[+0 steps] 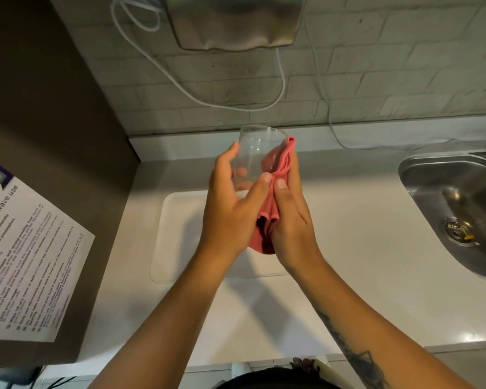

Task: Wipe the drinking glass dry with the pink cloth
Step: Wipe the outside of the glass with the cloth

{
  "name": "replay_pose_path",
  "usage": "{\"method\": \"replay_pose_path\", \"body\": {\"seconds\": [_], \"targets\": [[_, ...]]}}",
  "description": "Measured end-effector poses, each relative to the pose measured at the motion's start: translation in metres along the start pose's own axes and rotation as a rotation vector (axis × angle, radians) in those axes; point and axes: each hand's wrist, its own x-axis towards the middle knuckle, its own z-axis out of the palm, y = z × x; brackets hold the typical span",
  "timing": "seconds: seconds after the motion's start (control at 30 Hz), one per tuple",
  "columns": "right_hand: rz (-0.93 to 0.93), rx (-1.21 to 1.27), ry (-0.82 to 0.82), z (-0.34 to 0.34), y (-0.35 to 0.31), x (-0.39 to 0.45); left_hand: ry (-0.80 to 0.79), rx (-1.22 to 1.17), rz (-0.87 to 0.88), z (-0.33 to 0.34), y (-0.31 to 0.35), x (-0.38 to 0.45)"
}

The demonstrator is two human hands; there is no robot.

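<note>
Wiping step in hand, judged about midway: the drinking glass [260, 153] is held in the air above the white desk [362, 248], mouth tilted away from the person; the left hand [230, 203] is clamped on its lower wall, fingers curled round the far side and thumb near the base; the right hand [288, 217] is clamped on the pink cloth [275, 189], pressing it against the glass's right side, with a loose tail hanging between the wrists. Next move probably calls for turning the glass in the left grip so unwiped wall meets the cloth; whether the inside is dry cannot be told.
</note>
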Motion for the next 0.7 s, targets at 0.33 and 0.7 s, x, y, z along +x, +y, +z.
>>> {"method": "replay_pose_path", "body": {"seconds": [0.33, 0.7], "targets": [[0.014, 0.043, -0.048, -0.007, -0.006, 0.017, -0.128, -0.343, -0.080, -0.006, -0.006, 0.008], [0.044, 0.102, -0.007, 0.000, -0.011, 0.017, -0.120, -0.374, -0.084, -0.004, 0.000, 0.011]]}}
